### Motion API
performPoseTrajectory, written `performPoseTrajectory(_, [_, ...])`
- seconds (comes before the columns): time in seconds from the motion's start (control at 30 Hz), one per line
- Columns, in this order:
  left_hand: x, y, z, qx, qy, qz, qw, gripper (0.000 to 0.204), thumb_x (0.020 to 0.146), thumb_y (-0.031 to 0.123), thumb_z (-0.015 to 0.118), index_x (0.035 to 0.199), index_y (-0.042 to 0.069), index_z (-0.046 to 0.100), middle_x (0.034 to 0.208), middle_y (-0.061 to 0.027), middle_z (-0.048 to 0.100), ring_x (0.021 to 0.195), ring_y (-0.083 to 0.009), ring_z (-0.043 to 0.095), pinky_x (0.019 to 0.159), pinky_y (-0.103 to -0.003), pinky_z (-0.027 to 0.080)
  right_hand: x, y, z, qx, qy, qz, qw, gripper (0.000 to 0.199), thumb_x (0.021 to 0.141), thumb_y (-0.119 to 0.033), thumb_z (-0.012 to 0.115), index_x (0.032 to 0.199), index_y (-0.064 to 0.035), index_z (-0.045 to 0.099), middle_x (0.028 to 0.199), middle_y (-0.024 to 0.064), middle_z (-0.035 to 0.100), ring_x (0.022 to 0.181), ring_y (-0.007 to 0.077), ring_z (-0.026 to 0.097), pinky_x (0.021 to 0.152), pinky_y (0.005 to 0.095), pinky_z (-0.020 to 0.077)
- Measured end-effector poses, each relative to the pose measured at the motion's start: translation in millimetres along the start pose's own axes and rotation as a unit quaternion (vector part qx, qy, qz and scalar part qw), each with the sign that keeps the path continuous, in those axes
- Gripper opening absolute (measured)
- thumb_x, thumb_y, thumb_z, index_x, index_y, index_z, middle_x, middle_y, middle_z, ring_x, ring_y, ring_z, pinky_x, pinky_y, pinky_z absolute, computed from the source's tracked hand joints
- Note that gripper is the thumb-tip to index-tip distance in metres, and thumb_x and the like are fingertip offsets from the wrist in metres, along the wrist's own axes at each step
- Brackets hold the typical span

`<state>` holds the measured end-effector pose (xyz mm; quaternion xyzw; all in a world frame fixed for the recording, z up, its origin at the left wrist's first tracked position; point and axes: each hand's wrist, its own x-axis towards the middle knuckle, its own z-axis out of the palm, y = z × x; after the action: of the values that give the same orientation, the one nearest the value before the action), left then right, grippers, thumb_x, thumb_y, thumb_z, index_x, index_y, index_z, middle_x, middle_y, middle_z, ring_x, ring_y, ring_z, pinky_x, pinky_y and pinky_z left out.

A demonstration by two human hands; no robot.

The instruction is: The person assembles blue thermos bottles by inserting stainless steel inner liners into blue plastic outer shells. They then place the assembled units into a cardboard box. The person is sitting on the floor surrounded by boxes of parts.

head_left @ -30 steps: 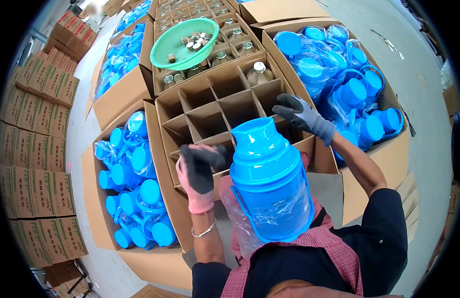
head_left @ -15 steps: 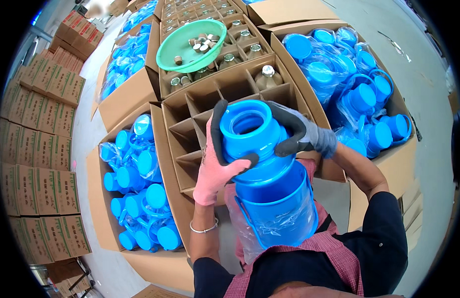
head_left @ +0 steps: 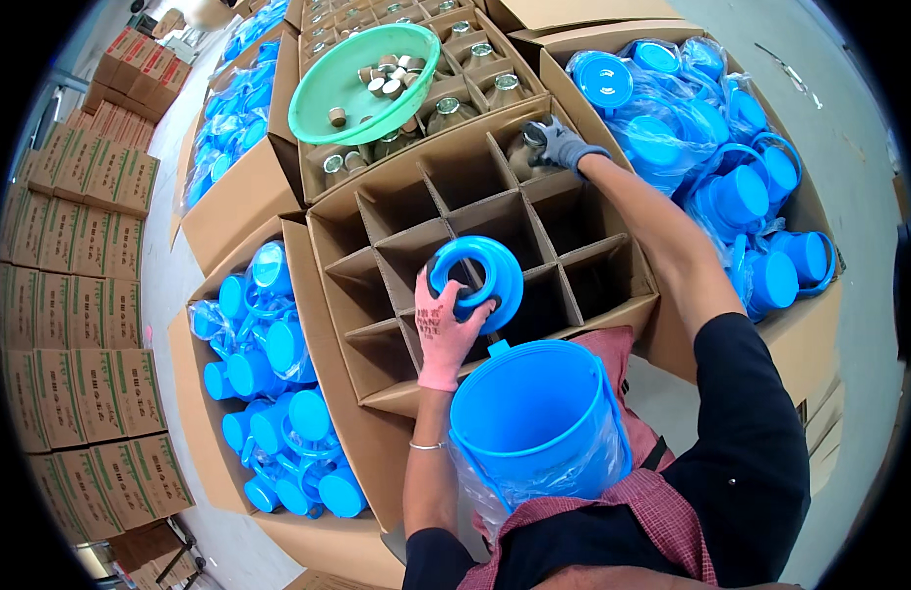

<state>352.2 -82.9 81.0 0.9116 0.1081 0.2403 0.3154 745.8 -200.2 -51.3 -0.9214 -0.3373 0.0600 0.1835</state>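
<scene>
My left hand point(head_left: 444, 339), in a pink glove with dark fingertips, is closed round the rim of a blue plastic ring-shaped collar point(head_left: 510, 285). It holds the collar above the compartments of a divided carton point(head_left: 416, 395). Just below, an open blue flask body point(head_left: 529, 393), partly wrapped in clear film, stands upright against my apron. My right hand point(head_left: 562, 146), in a grey glove, reaches to the carton's far right compartment. Its fingers close on the neck of a glass flask liner point(head_left: 520, 163); the neck itself is hidden.
A green basin point(head_left: 313, 88) of stoppers rests on a farther carton of glass liners point(head_left: 450, 116). Cartons of blue flask parts stand at left point(head_left: 254, 369) and right point(head_left: 741, 197). Stacked brown cartons point(head_left: 72, 285) line the far left.
The collar is lifted off the flask body and moved forward in my left hand. My right hand has let go of it and reached forward to the glass liner.
</scene>
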Motion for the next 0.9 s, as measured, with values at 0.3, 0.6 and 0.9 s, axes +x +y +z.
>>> performPoseTrajectory(0.3, [-29.4,-18.6,0.5,0.003,-0.03,-0.104,0.994,0.055,0.068,0.025,0.08,0.113,0.007,0.056,0.13,-0.023,0.043,0.12,-0.0402,0.045,0.1,-0.046,0.039,-11.3,-32.3,13.7,0.076,0.085,-0.042,0.993,0.07,0.066,-0.028,0.08,0.128,-0.0184,0.05,0.118,0.0142,0.054,0.111,0.0344,0.053,0.095,0.0452,0.0426])
performPoseTrajectory(0.6, [-19.7,-19.2,-11.8,0.013,-0.03,-0.105,0.994,0.045,0.066,0.029,0.081,0.091,0.001,0.056,0.113,-0.0222,0.053,0.103,-0.0391,0.053,0.088,-0.044,0.045,-105.3,-106.7,-215.5,0.202,0.374,-0.303,0.853,0.062,0.073,-0.02,0.079,0.124,0.0,0.051,0.113,0.0173,0.055,0.1,0.0284,0.057,0.084,0.0365,0.0495])
performPoseTrajectory(0.9, [-29.1,5.9,-72.2,-0.143,0.129,-0.197,0.961,0.027,0.084,0.013,0.069,0.102,-0.002,0.057,0.09,-0.0043,0.057,0.082,-0.0132,0.053,0.077,-0.027,0.044,-178.4,-145.2,-282.6,0.407,0.293,-0.343,0.794,0.062,0.084,-0.002,0.064,0.138,0.002,0.035,0.135,0.0128,0.045,0.119,0.0173,0.048,0.096,0.029,0.0439])
